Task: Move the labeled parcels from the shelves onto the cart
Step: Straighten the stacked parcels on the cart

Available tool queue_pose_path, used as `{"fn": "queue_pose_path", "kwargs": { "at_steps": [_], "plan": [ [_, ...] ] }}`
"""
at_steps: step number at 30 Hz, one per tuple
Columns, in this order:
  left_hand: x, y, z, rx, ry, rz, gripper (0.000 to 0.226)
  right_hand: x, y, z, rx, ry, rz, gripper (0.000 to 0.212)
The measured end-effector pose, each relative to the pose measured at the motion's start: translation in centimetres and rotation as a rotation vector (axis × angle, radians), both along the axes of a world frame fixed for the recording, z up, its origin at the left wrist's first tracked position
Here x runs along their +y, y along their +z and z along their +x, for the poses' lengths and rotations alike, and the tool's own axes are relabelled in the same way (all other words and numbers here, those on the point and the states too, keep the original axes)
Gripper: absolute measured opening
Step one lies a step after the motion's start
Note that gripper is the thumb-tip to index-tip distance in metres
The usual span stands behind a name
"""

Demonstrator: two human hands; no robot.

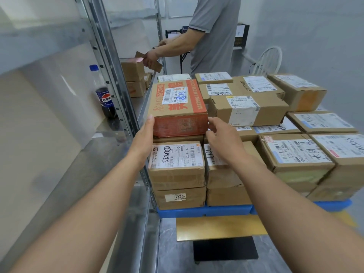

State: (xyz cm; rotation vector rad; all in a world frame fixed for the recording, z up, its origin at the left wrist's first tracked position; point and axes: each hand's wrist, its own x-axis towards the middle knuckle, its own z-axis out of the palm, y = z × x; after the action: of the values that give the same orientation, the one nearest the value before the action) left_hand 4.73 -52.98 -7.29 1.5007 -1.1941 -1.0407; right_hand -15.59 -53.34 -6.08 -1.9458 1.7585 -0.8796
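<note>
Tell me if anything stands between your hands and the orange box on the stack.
Nothing visible. The left hand lies against the left side of the orange box; the right hand is at its near right corner, no parcel between.

The one camera sits on the person's head, looking forward and down from close by at the stacked brown cardboard parcels (177,175) on the low blue plastic cart (204,212)

Left: my left hand (144,134) fills gap between shelf upright (112,66) and orange box (177,107). Right: brown parcel (271,109) close. Above: clear.
</note>
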Motion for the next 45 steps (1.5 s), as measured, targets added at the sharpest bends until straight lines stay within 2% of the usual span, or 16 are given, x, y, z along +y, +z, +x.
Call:
{"fn": "queue_pose_path", "kwargs": {
  "at_steps": [7,11,14,19,24,29,33,40,43,44,45],
  "plan": [
    [-0.2,0.2,0.3,-0.027,0.000,-0.009,0.055,-0.1,-0.1,0.1,0.011,-0.033,-0.073,0.037],
    [-1.3,1.4,0.5,-0.034,0.047,-0.070,0.059,-1.1,1.3,-0.9,0.054,-0.137,-0.264,0.029],
    [-2.3,2.5,0.4,-0.063,0.070,-0.082,0.057,-2.4,2.6,-2.8,0.133,-0.271,-0.359,0.034],
    [-3.6,2.3,0.0,-0.050,0.047,-0.023,0.039,-4.4,3.3,-7.8,0.184,-0.504,-0.261,0.048],
    [-4.1,1.6,0.1,-0.001,0.072,0.010,0.036,-5.7,3.2,-11.8,0.106,-0.605,-0.112,0.052],
    [-4.3,1.8,0.1,0.030,0.101,0.037,0.030,-6.6,2.7,-12.9,0.018,-0.530,0.011,0.047],
    [-4.6,1.6,0.4,0.009,0.127,0.059,0.041,-6.8,2.4,-12.4,0.036,-0.486,-0.041,0.043],
    [-4.2,1.8,0.4,0.010,0.112,0.055,0.041,-6.5,2.2,-11.8,0.062,-0.452,-0.068,0.040],
    [-4.1,2.2,0.5,0.021,0.070,0.057,0.033,-6.4,2.6,-12.3,0.062,-0.466,-0.061,0.044],
    [-4.0,2.7,0.6,0.010,0.064,0.053,0.035,-6.4,2.8,-12.6,0.063,-0.475,-0.063,0.045],
    [-4.0,3.2,0.7,-0.007,0.075,0.051,0.048,-6.4,3.0,-12.9,0.064,-0.484,-0.068,0.045]
  ]
}}
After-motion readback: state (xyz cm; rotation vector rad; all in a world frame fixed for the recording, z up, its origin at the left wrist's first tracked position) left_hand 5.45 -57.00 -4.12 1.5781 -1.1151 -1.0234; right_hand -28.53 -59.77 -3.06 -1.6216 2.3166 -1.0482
